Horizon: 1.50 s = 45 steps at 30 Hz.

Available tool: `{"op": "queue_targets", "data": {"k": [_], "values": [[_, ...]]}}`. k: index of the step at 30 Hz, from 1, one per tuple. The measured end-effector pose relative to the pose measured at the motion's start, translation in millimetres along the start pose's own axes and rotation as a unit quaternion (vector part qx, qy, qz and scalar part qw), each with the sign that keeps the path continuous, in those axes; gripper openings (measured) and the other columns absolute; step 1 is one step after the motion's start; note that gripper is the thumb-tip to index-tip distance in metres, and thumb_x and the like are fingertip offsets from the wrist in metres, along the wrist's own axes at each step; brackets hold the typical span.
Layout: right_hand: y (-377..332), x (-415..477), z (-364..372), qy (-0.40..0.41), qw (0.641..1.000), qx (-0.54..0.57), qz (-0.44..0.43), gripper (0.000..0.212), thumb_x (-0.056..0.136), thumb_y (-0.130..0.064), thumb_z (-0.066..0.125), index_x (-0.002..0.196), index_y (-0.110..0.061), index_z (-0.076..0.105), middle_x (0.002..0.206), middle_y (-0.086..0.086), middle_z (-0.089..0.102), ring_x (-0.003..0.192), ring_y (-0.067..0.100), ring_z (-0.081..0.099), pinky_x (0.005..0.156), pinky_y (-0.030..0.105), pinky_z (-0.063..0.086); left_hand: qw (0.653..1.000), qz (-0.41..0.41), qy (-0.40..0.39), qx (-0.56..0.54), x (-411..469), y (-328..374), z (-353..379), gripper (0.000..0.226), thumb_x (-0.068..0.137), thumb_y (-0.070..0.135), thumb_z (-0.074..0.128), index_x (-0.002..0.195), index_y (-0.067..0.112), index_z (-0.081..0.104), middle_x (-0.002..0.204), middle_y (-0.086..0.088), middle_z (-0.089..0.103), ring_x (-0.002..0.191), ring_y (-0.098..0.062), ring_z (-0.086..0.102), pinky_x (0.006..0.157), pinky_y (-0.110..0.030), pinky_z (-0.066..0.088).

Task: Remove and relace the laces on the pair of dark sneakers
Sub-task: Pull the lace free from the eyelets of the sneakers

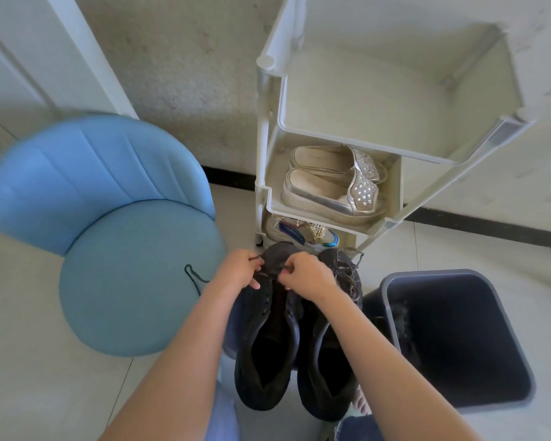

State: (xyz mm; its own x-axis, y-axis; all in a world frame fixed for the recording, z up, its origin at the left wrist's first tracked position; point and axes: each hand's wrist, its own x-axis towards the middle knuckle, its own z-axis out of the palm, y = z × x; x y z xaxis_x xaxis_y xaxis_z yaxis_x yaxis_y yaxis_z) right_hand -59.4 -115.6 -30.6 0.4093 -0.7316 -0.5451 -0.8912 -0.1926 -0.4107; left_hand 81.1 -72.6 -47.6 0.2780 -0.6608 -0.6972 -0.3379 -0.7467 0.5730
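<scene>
Left hand [239,269] and right hand [306,275] close together, both pinching the lace [197,276] at the toe eyelets of the unlaced sneaker [261,351]. Its laced mate [329,370] sits alongside. Grey bin [433,272] to the right, contents unclear. The rack shelf [318,219] holds silver shoes [328,189].

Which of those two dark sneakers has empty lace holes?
The left sneaker: holes beside its tongue are bare, while the right sneaker shows lace criss-crossing its front.
</scene>
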Motion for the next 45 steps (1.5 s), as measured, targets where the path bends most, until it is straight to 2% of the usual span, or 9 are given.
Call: {"op": "queue_targets", "data": {"k": [9, 17, 23, 27, 30, 33, 38, 42, 45], "values": [[23.4, 2.0, -35.4, 0.193, 0.965, 0.157, 0.087, 0.022, 0.092, -0.014, 0.05, 0.114, -0.015, 0.048, 0.084, 0.003, 0.064, 0.062, 0.02, 0.057, 0.052, 0.029, 0.044, 0.998, 0.004, 0.01, 0.065, -0.2, -3.2, 1.8, 0.031, 0.097, 0.016, 0.048, 0.068, 0.01, 0.058, 0.06, 0.001, 0.054, 0.05, -0.01, 0.046, 0.05, -0.018, 0.038], [13.6, -2.6, -40.3, 0.21, 0.973, 0.091, 0.01, 0.019, 0.1, -0.024, 0.043, 0.107, -0.013, 0.057, 0.092, 0.004, 0.069, 0.073, 0.027, 0.067, 0.073, 0.041, 0.055, 0.999, 0.018, 0.005, 0.034, -3.3, 3.5, 1.9, 0.024, 0.097, 0.014, 0.048, 0.085, 0.002, 0.065, 0.065, -0.002, 0.056, 0.051, -0.011, 0.046, 0.054, -0.02, 0.036], [3.0, -31.8, -53.4, 0.181, 0.909, 0.372, -0.04, 0.015, 0.098, -0.02, 0.053, 0.097, -0.008, 0.063, 0.076, 0.002, 0.066, 0.041, 0.007, 0.051, 0.04, 0.013, 0.037, 1.0, 0.009, 0.015, 0.0, -19.4, 20.0, -5.9, 0.024, 0.099, 0.012, 0.043, 0.111, 0.001, 0.061, 0.106, -0.011, 0.068, 0.054, -0.011, 0.059, 0.049, -0.013, 0.041], [2.2, -42.3, -53.1, 0.126, 0.86, 0.495, -0.011, 0.025, 0.098, -0.029, 0.053, 0.085, -0.01, 0.064, 0.067, 0.0, 0.062, 0.042, 0.011, 0.046, 0.039, 0.014, 0.034, 1.0, -0.01, 0.009, -0.017, -30.5, 20.0, -2.7, 0.029, 0.099, 0.011, 0.043, 0.115, -0.008, 0.058, 0.094, -0.017, 0.07, 0.053, -0.016, 0.062, 0.04, -0.017, 0.04], [11.3, -41.9, -50.3, 0.122, 0.886, 0.447, 0.021, 0.033, 0.094, -0.038, 0.057, 0.08, -0.009, 0.062, 0.065, 0.003, 0.062, 0.044, 0.009, 0.045, 0.041, 0.013, 0.035, 0.999, -0.049, 0.001, -0.006, -30.1, 10.8, 4.6, 0.031, 0.098, 0.01, 0.043, 0.12, -0.011, 0.052, 0.072, -0.008, 0.058, 0.04, -0.01, 0.056, 0.036, -0.014, 0.039], [20.3, -33.3, -30.4, 0.057, 0.936, 0.342, 0.06, 0.024, 0.086, -0.031, 0.069, 0.086, -0.008, 0.064, 0.074, 0.001, 0.063, 0.052, 0.006, 0.046, 0.045, 0.011, 0.036, 0.997, -0.023, 0.046, 0.057, -24.4, 2.9, 6.1, 0.032, 0.095, 0.024, 0.051, 0.106, -0.004, 0.061, 0.086, -0.009, 0.065, 0.076, -0.023, 0.061, 0.068, -0.029, 0.046], [16.1, -13.7, 6.2, 0.01, 0.982, 0.159, 0.097, 0.03, 0.078, -0.035, 0.076, 0.078, -0.015, 0.052, 0.079, -0.001, 0.057, 0.073, 0.016, 0.057, 0.063, 0.027, 0.043, 0.987, -0.017, 0.08, 0.138, -22.5, 3.2, 14.9, 0.03, 0.089, 0.033, 0.063, 0.103, 0.007, 0.064, 0.105, -0.011, 0.067, 0.098, -0.029, 0.062, 0.076, -0.032, 0.045], [11.3, -6.0, 20.8, 0.02, 0.99, 0.073, 0.12, 0.05, 0.077, -0.038, 0.072, 0.113, -0.01, 0.051, 0.108, 0.005, 0.061, 0.102, 0.026, 0.06, 0.076, 0.032, 0.045, 0.986, -0.015, 0.095, 0.136, -18.4, -0.1, 17.0, 0.028, 0.091, 0.031, 0.06, 0.106, 0.007, 0.063, 0.108, -0.011, 0.066, 0.101, -0.029, 0.061, 0.077, -0.032, 0.044], [13.5, -3.8, 21.6, 0.024, 0.987, 0.112, 0.116, 0.037, 0.08, -0.024, 0.068, 0.108, -0.007, 0.052, 0.105, 0.008, 0.059, 0.095, 0.026, 0.059, 0.077, 0.033, 0.048, 0.993, -0.03, 0.082, 0.083, -12.8, -5.8, 15.1, 0.03, 0.091, 0.029, 0.06, 0.105, 0.003, 0.062, 0.109, -0.016, 0.064, 0.101, -0.032, 0.06, 0.079, -0.034, 0.044]]}}
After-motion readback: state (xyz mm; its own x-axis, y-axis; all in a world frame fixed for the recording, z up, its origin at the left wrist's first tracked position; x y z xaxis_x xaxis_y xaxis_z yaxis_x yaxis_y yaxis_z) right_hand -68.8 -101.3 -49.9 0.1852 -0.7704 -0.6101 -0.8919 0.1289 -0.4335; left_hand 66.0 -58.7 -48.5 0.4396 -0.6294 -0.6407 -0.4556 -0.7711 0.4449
